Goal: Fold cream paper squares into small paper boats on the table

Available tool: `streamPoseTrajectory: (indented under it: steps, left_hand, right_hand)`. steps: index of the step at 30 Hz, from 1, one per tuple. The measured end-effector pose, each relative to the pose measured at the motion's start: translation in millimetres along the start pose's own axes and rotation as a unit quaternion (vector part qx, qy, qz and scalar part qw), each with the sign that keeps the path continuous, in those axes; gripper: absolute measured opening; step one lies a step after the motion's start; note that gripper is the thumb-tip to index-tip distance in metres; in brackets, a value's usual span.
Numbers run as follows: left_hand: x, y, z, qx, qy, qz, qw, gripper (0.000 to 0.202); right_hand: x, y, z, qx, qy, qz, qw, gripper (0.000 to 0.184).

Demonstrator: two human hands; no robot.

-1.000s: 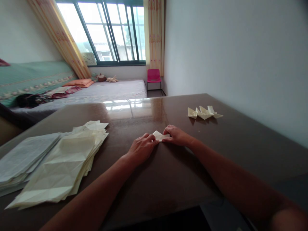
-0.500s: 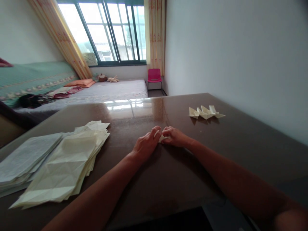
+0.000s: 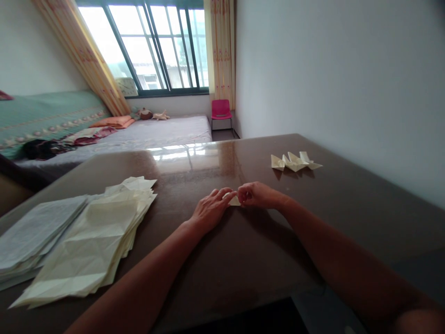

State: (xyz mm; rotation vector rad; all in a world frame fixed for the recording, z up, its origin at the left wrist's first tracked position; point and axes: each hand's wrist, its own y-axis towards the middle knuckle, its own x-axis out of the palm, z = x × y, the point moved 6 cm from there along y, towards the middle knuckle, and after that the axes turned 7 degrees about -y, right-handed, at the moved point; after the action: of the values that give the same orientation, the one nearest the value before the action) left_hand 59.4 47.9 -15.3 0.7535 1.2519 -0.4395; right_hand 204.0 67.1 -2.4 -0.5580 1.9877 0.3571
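A small cream piece of folded paper [image 3: 235,201] lies on the brown table between my hands, partly covered by fingers. My left hand [image 3: 212,207] has its fingers bent over the paper's left side, holding it against the tabletop. At the right end of the paper, my right hand [image 3: 260,195] is closed, its fingertips curled together on the edge. Farther off to the right stand several folded paper shapes [image 3: 295,161] in a row, cream coloured and pointed.
On the left of the glossy table [image 3: 194,278] lie a stack of creased cream sheets [image 3: 93,236] and a stack of greyish sheets [image 3: 38,227]. Beyond are a bed [image 3: 181,127], a pink chair [image 3: 221,109] and a window. A white wall borders the right side.
My right hand has shifted slightly right and its fingers have curled tighter. The left fingers have flattened over the paper, and more of it shows. The whole view has turned a little.
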Motion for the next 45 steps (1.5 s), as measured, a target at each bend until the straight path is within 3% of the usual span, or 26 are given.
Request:
streamPoseTrajectory:
  steps: [4, 8, 11, 17, 23, 36, 42, 45]
  left_hand:
    - [-2.4, 1, 4, 0.000, -0.021, -0.006, 1.000, 0.036]
    - [-8.8, 1, 10, 0.000, -0.032, 0.011, 0.999, 0.031]
    - [-11.9, 0, 12, 0.012, -0.030, 0.029, 0.999, 0.026]
    - [-4.9, -1, 10, 0.040, -0.032, 0.003, 0.999, 0.024]
    - [-5.2, -2, 13, 0.059, -0.009, -0.013, 0.998, 0.028]
    - [-7.8, -4, 23, 0.064, 0.063, -0.012, 0.996, 0.026]
    - [-6.8, -4, 29, 0.063, 0.066, -0.007, 0.996, 0.025]
    - [-6.6, -4, 31, 0.060, 0.058, -0.008, 0.996, 0.023]
  right_hand:
    - [2, -3, 2, -0.015, 0.058, -0.057, 0.997, 0.014]
    - [-11, -2, 20, 0.066, 0.022, 0.001, 0.998, 0.019]
    - [-11, 0, 29, 0.105, -0.031, 0.004, 0.994, 0.019]
    - [0, -1, 23, 0.077, -0.037, -0.031, 0.996, 0.030]
    - [10, -3, 24, 0.097, 0.020, -0.084, 0.992, 0.026]
    - [13, -1, 23, 0.131, 0.019, -0.067, 0.989, 0.021]
    - [3, 2, 9, 0.079, 0.034, -0.004, 0.996, 0.018]
    - [8, 3, 8, 0.061, 0.045, -0.023, 0.997, 0.023]
